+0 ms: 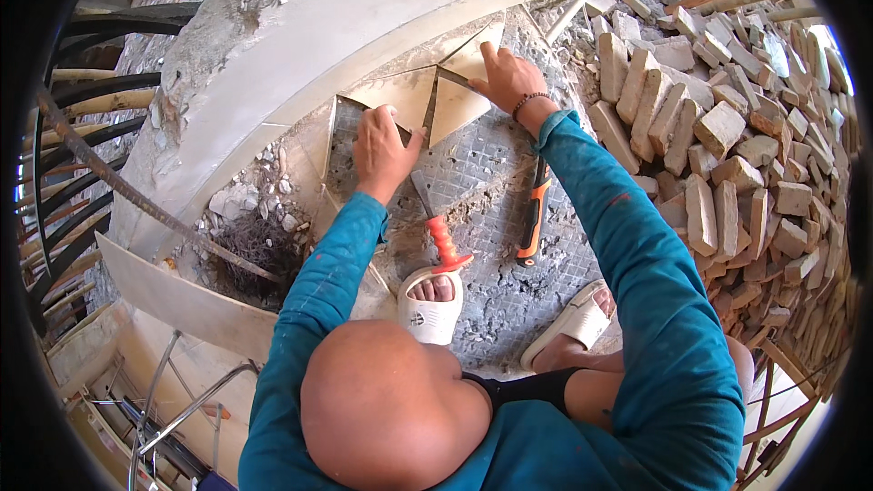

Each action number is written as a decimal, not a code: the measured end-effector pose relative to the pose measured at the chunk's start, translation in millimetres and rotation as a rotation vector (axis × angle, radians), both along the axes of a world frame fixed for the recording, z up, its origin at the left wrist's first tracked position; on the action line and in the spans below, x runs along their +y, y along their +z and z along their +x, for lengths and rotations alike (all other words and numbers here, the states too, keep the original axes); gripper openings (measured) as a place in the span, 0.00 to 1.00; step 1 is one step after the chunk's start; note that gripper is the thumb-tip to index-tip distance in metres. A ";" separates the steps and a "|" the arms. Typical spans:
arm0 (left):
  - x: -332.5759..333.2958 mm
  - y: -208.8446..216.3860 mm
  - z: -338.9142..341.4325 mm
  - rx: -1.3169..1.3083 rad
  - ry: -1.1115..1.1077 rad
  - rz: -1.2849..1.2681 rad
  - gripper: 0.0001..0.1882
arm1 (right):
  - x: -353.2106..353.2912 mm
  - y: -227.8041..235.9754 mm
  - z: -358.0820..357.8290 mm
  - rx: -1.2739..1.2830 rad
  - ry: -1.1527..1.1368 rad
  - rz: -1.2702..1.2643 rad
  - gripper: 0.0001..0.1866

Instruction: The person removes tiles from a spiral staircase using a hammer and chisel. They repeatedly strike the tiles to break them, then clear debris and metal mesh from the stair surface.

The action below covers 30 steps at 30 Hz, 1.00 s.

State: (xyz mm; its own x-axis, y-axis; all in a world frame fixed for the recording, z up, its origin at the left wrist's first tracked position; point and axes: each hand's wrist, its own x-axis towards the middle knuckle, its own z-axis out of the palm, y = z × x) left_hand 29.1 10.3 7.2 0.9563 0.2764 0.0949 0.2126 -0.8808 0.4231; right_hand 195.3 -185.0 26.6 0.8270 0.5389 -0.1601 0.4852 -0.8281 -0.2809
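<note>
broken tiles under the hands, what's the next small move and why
Perhaps ease up the left tile piece with the left hand, which is at its lower edge: a dark gap parts that piece from the triangular piece beside it, so it may be loose enough to lift.

Bright, soft daylight covers bricks [738, 174] at three o'clock, with glare toward two, as fisheye distortion bends the black-cornered edges

We see flat cream tile pieces [459, 111], grey floor [468, 164] marked in squares, a bumpy red chisel handle [442, 238], and blue-green cloth sleeves [627, 218].
</note>
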 end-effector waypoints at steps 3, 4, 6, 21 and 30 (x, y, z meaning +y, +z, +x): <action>-3.6 3.6 1.8 -0.076 -0.048 0.009 0.25 | -0.3 3.3 -7.5 -0.051 0.076 -0.048 0.20; -5.7 5.0 1.4 -0.101 -0.061 0.001 0.24 | 0.3 4.7 -9.8 -0.049 0.089 -0.087 0.20; -10.0 7.4 2.5 -0.110 -0.043 0.019 0.22 | -1.2 7.8 -12.5 0.003 0.110 -0.187 0.19; -12.6 6.4 -12.1 -0.133 -0.124 0.002 0.16 | -31.7 4.3 15.4 0.123 -0.330 0.016 0.40; 7.7 17.8 31.5 -0.095 -0.037 0.104 0.21 | 6.9 -12.0 29.4 0.198 -0.716 -0.026 0.43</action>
State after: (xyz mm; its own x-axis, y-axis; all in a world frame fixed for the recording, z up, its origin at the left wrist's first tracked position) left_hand 60.6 17.9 25.1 0.9510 0.2254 0.2115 0.1430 -0.9274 0.3457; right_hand 224.7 -178.1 14.6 0.9288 -0.1270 -0.3482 -0.2335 -0.9301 -0.2835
